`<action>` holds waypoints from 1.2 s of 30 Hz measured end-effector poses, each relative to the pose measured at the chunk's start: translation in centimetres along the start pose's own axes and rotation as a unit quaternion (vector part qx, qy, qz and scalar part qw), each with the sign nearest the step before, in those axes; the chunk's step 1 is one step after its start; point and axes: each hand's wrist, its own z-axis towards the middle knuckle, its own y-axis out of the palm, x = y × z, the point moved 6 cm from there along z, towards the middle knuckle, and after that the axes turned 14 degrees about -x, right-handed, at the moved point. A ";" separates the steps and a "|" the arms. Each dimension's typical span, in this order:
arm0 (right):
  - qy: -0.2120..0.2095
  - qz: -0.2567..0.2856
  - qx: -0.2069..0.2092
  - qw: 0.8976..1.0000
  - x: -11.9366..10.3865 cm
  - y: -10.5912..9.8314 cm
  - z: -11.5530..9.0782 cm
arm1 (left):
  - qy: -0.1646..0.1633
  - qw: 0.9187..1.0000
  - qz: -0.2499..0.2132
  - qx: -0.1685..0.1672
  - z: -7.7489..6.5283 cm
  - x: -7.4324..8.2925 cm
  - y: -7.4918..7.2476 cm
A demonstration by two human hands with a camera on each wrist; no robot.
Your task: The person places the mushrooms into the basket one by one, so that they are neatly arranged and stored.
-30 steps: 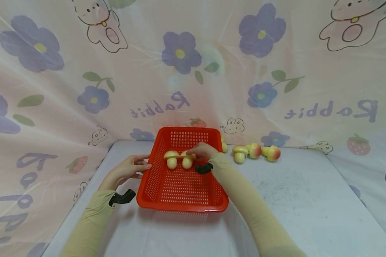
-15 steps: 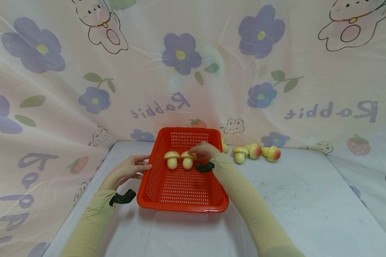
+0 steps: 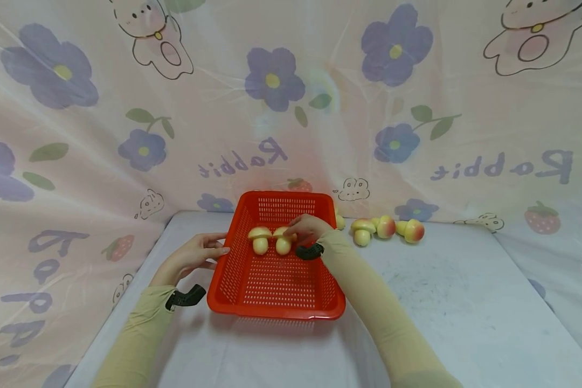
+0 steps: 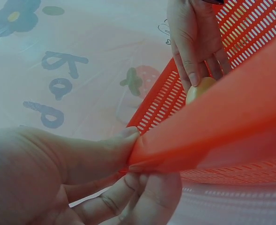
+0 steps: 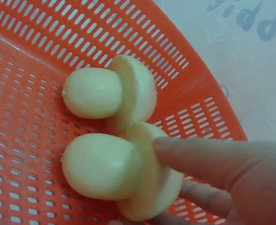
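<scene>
Inside a red plastic basket [image 3: 278,291] lie two toy mushrooms side by side. My right hand [image 3: 309,228] grips the cap of the right-hand mushroom [image 5: 100,166], thumb on the near side of the cap and fingers behind it. Next to it rests the left-hand mushroom [image 5: 93,93], which no hand touches. On the basket's left side my left hand [image 3: 194,256] pinches the rim, thumb on top and fingers below, as the left wrist view shows. That view has the basket wall covering most of the mushrooms.
To the right of the basket, along the back of the white table [image 3: 436,302], lie more toy mushrooms [image 3: 362,231], several with reddish caps [image 3: 414,231]. One pale piece [image 3: 339,220] is partly hidden behind the basket's rim. A patterned curtain [image 3: 320,134] hangs behind the table.
</scene>
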 end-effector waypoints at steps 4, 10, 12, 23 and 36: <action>0.001 -0.013 0.006 1.000 0.1 -0.1 0.1 | -0.001 1.000 0.000 0.002 0.1 0.0 0.0; 0.004 -0.001 0.025 1.000 0.2 -0.3 0.1 | -0.002 1.000 0.003 0.002 0.1 0.1 0.0; 0.005 0.006 0.028 1.000 0.2 -0.2 0.0 | -0.002 1.000 0.004 0.001 0.1 0.2 0.1; 0.008 0.035 0.046 0.998 0.1 -0.4 -0.6 | -0.005 1.000 0.001 0.002 -0.1 0.2 0.1; -0.029 0.087 0.027 0.995 -0.1 -1.5 -0.7 | -0.007 1.000 0.006 0.002 -0.1 0.1 0.0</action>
